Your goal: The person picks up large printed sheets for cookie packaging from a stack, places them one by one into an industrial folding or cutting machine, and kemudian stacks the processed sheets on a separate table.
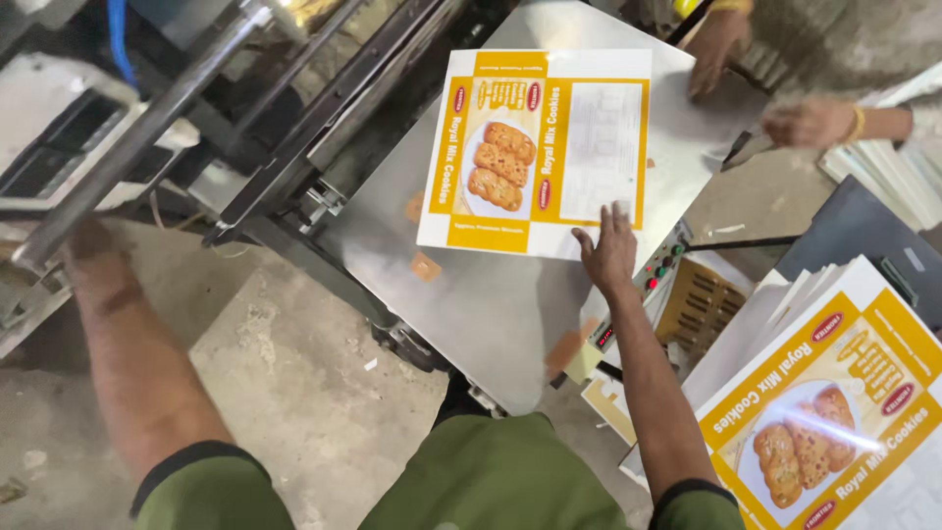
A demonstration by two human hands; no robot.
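Head view, looking down over my own arms. My right hand (608,250) lies flat with the fingers spread and extended, palm down, its fingertips pressing the near edge of a printed card sheet (538,149); it grips nothing, only rests on the sheet. The sheet is an unfolded yellow-and-white carton blank with a picture of biscuits, lying flat and just ahead of my fingers on a bare metal table (471,294) that slopes away from me. Beside my right wrist, on the outer side, sits a small control panel (659,273) with red and green buttons. Farther out from that forearm, low and to the side, a stack of sheets (834,402) of the same print lies face up, well apart from the sheet under my fingers. My left hand (86,240) reaches far out on the opposite side and rests against a grey metal bar (147,123) of the machine frame; whether its fingers close round the bar I cannot tell, since the hand is in shadow. Beyond the sheet, at the far corner of the table, two hands of another person (765,83) show, one touching the table surface, the other wearing a yellow bangle.
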